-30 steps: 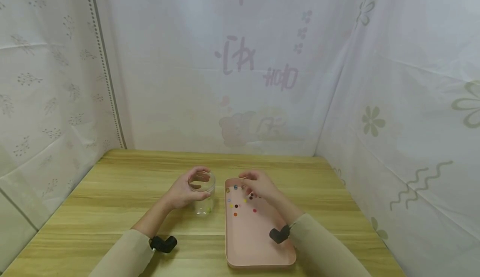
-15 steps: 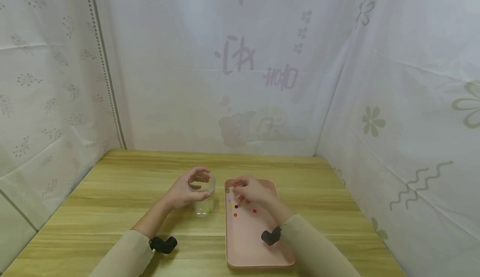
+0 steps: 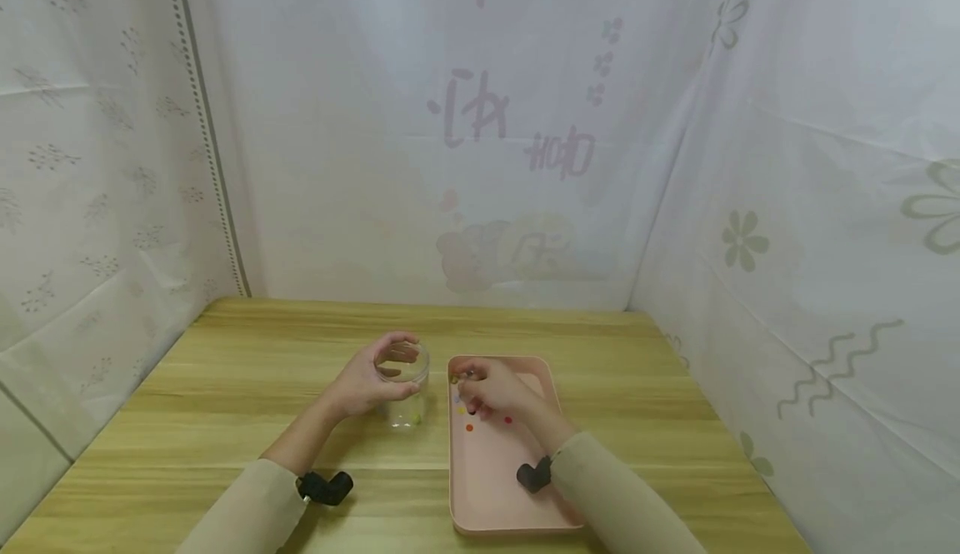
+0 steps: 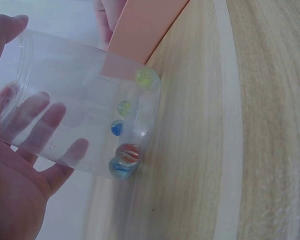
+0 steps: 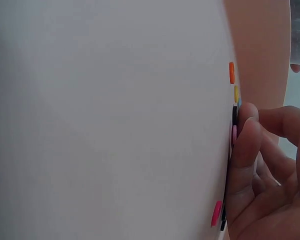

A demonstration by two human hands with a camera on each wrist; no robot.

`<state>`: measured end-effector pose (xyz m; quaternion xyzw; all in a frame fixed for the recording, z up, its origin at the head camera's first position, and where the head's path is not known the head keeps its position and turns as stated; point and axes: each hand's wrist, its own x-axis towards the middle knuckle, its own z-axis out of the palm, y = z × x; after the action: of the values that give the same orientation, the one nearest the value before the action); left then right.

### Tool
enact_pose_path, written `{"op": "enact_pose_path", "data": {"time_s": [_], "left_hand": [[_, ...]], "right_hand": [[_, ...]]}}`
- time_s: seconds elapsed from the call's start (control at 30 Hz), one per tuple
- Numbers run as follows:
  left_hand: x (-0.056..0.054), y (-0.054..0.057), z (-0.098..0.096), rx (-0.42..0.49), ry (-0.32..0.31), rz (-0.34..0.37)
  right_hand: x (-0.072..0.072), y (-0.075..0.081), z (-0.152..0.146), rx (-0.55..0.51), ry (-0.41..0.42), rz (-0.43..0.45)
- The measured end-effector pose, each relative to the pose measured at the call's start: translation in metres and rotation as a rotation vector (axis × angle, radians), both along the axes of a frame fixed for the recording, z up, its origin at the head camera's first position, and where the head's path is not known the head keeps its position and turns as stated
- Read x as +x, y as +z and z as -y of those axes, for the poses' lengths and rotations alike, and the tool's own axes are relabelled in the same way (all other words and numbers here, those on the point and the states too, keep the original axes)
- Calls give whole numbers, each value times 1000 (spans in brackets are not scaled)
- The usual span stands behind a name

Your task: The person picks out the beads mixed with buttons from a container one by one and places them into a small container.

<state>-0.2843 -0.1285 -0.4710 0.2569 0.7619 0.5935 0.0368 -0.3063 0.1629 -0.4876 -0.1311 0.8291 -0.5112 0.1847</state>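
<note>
My left hand (image 3: 367, 383) grips a clear jar (image 3: 406, 411) near its rim, thumb and fingers spread around it. The jar stands upright on the table. Several glass marbles (image 4: 128, 153) lie on its bottom in the left wrist view. My right hand (image 3: 501, 389) reaches low into the far left end of a pink tray (image 3: 502, 487). Thumb and index fingertips come together near the marbles (image 3: 453, 378) there; whether something is between them is hidden. Small flat button-like discs lie around that hand, among them an orange disc (image 5: 232, 73) and a pink disc (image 5: 216, 213).
A wooden table (image 3: 300, 337) carries the jar and the tray, with a narrow gap between them. Patterned white curtains (image 3: 337, 162) hang behind and on both sides. A black wrist device (image 3: 326, 487) sits at each sleeve cuff.
My right hand has moved left and down in the tray, from its far right part to the marbles at the far left corner. The left hand and jar have stayed in place.
</note>
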Motion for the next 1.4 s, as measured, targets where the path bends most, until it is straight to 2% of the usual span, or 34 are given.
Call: {"op": "enact_pose_path", "data": {"time_s": [0.3, 0.63, 0.87, 1.4], "left_hand": [[-1, -1, 1, -12, 10, 18], [-1, -1, 0, -2, 8, 17], [-1, 1, 0, -5, 14, 5], [-1, -1, -1, -2, 5, 10]], "right_hand": [[0, -4, -2, 33, 15, -16], [5, 1, -1, 55, 35, -28], [3, -1, 1, 118, 30, -66], [0, -2, 0, 110, 4, -67]]}}
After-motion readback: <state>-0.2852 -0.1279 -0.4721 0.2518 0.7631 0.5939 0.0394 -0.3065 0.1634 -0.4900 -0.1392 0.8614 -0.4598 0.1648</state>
